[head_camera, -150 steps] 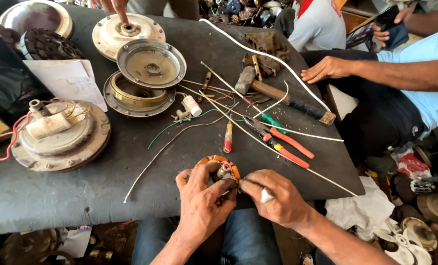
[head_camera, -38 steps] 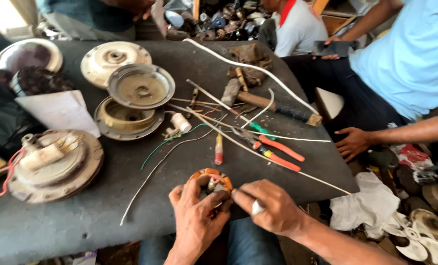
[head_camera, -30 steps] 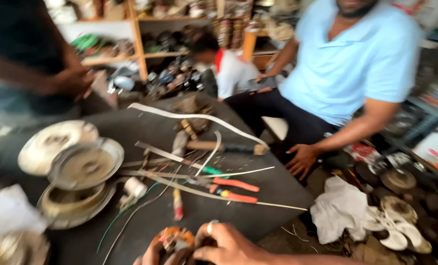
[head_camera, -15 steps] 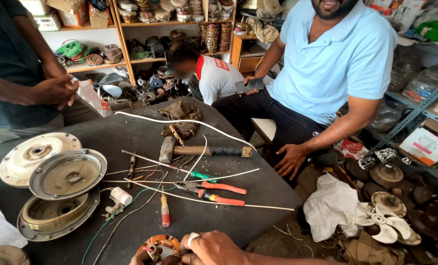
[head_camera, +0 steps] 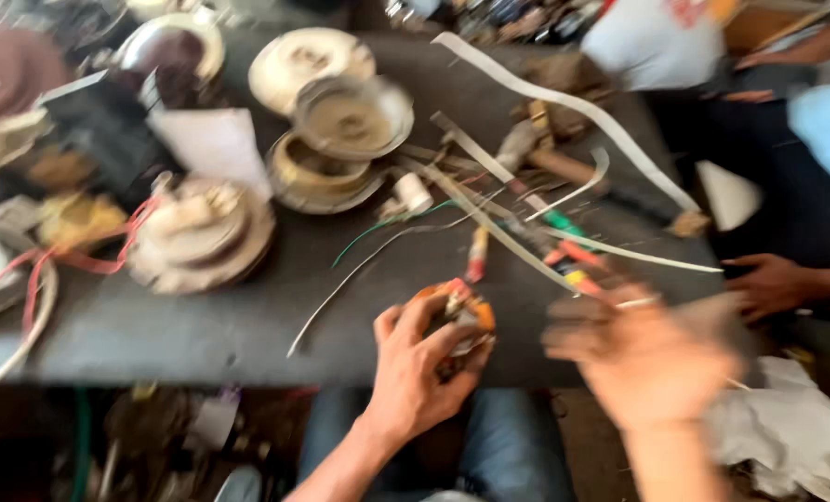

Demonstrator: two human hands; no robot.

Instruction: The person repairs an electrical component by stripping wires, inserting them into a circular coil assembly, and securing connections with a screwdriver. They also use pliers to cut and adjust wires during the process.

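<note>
My left hand (head_camera: 415, 367) grips a small round motor winding (head_camera: 461, 311) with orange-copper coils at the near edge of the dark table (head_camera: 201, 316). My right hand (head_camera: 643, 349) is blurred by motion to the right of the winding, off it, near the orange-handled pliers (head_camera: 577, 265). Whether it holds anything is not visible.
Round metal fan housings (head_camera: 345, 116) and a motor (head_camera: 201, 232) with red wires lie at the left and back. Long white strips (head_camera: 564, 102), a green wire (head_camera: 378, 232) and a screwdriver (head_camera: 475, 256) litter the middle. Another person's hand (head_camera: 773, 284) rests at the table's right edge.
The view swung back down from the people to the table. My right hand has come off the winding and moved to the right; my left hand still holds it.
</note>
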